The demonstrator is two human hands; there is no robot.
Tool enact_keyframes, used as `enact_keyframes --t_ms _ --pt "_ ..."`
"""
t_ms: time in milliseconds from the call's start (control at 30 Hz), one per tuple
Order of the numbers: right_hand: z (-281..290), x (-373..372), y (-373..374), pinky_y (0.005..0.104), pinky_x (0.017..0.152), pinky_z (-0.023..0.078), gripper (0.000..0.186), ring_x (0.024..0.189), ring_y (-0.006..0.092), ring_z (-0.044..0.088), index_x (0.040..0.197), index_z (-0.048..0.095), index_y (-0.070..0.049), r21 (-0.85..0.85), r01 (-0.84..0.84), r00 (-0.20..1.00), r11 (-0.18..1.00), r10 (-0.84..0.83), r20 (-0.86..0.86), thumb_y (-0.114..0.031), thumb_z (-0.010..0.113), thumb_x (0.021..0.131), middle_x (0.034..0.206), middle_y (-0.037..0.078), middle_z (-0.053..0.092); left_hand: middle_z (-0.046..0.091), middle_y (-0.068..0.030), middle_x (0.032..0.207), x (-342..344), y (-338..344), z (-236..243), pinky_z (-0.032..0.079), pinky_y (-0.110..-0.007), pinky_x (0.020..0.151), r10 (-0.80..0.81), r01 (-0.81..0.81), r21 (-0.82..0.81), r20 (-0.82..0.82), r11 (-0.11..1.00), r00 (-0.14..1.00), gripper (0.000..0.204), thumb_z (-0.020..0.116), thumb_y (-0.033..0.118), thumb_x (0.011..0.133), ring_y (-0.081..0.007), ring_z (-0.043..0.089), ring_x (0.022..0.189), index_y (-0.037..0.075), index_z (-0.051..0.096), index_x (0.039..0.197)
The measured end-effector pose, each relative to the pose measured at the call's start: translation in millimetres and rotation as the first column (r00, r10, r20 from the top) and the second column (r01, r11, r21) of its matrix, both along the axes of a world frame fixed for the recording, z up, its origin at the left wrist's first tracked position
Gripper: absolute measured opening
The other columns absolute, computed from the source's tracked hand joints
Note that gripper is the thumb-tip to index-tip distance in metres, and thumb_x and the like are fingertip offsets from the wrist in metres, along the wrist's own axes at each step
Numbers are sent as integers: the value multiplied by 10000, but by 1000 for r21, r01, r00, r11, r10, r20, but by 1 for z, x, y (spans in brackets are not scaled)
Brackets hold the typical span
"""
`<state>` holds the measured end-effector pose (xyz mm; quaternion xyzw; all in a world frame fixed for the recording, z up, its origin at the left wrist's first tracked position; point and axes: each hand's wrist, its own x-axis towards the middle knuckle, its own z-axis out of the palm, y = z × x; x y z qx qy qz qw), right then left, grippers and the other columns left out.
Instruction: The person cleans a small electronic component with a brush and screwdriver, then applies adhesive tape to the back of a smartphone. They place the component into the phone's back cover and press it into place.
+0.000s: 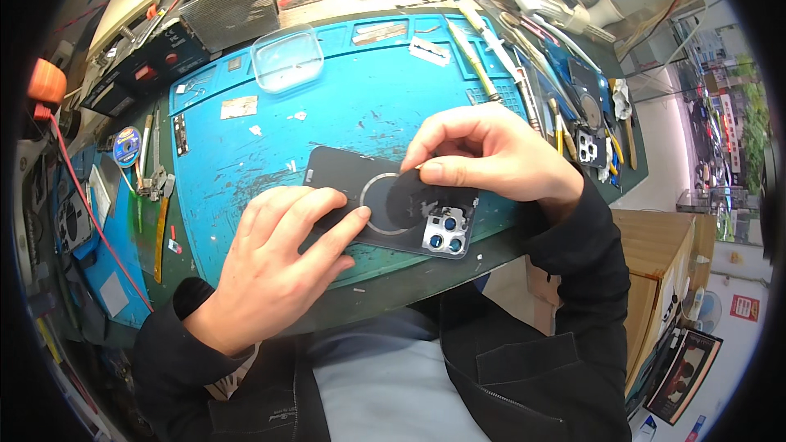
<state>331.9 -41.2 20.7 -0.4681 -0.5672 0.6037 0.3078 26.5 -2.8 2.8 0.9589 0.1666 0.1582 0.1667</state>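
A dark phone back panel [334, 165] with a pale ring and a silver three-lens camera block [444, 232] lies on the blue work mat [231, 151]. My left hand [282, 266] grips the panel's left part, curled fingertips on top, one beside the ring. My right hand [491, 155] pinches a thin, dark, torn-edged layer [409, 200] between thumb and index finger, lifted over the ring's right side beside the camera block.
Behind are a clear tub [286, 61] and a black meshed machine [225, 8]. Tools [491, 41] crowd the right; a solder spool [127, 147] and calipers [155, 184] lie left. A wooden cabinet [659, 258] stands right of the bench.
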Motion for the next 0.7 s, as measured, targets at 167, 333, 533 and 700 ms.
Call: enact_keyframes --t_ms 167,333,533,700 --pt "-4 -10 -1 256 884 547 170 978 96 672 1136 736 24 38 28 999 999 -29 23 -82 737 1003 1066 45 751 605 -80 1346 1 0 -2 462 -467 1046 -13 12 38 11 999 1000 571 828 153 742 -293 577 1207 102 706 1298" --pt "-8 -13 0 263 840 559 201 908 94 684 1123 749 12 106 13 992 994 -26 125 -146 746 998 998 52 761 634 -74 1392 1 1 0 467 -463 1048 -35 35 59 -5 998 999 537 812 140 757 -281 588 1203 82 710 1281" --pt "-6 -19 -4 231 758 513 193 854 65 624 1134 748 9 154 14 976 988 -47 213 -134 751 1003 989 27 738 662 -76 1382 2 3 1 485 -458 1033 -42 40 55 30 998 999 475 803 115 778 -273 613 1177 60 723 1243" --pt "-1 -24 -4 237 636 425 178 731 50 512 1123 768 -23 213 4 943 977 -74 323 -126 769 978 911 -10 702 674 -93 1344 2 3 0 501 -457 1026 -38 35 51 69 998 997 453 805 99 769 -277 633 1167 45 728 1212"
